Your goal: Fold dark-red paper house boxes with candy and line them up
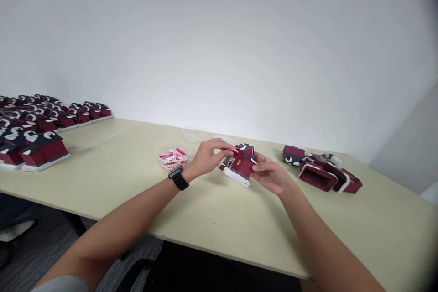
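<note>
A small dark-red model house (pixel 242 164) with a grey roof and a white snowy base is tilted between my two hands above the table. My right hand (pixel 270 172) grips it by its right side, thumb in front. My left hand (pixel 210 156) is at its upper left, thumb and fingers pinched on a small red-and-white piece (pixel 234 151) against the house. How firmly that piece sits on the house cannot be made out. Just left of my left hand stands a clear round tub (pixel 174 159) of red-and-white pieces.
Many similar model houses (pixel 44 148) stand in rows on the left of the table (pixel 191 216). Several more houses (pixel 318 174) lie tipped over at the right. A clear container (pixel 194 134) sits near the wall. The table's front edge runs close to my body.
</note>
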A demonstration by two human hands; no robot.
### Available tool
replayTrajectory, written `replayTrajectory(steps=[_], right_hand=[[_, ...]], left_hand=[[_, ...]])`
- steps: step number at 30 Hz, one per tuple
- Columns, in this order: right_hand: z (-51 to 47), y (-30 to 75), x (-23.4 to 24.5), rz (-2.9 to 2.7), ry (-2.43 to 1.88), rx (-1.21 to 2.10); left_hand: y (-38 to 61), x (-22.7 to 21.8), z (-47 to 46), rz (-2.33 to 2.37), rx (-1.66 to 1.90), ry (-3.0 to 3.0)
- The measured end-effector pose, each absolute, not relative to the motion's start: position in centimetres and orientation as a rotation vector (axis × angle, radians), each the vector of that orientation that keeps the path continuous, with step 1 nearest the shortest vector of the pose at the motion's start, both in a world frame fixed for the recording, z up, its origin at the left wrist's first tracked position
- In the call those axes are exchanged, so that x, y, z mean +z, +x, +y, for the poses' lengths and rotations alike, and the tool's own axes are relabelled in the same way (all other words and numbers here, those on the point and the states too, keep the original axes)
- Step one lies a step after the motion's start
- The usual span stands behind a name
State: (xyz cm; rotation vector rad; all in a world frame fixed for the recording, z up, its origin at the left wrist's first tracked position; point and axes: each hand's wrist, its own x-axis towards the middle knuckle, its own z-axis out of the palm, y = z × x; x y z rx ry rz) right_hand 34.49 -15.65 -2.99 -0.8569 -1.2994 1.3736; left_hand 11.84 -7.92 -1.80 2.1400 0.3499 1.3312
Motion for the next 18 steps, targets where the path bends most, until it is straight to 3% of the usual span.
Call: replayTrajectory(steps=[18], right_hand=[[-15.90, 34.00, -3.33, -1.232, -0.824, 1.475]], left_hand=[[12.08, -2.37, -8.29, 0.258, 1.536, 2.240]])
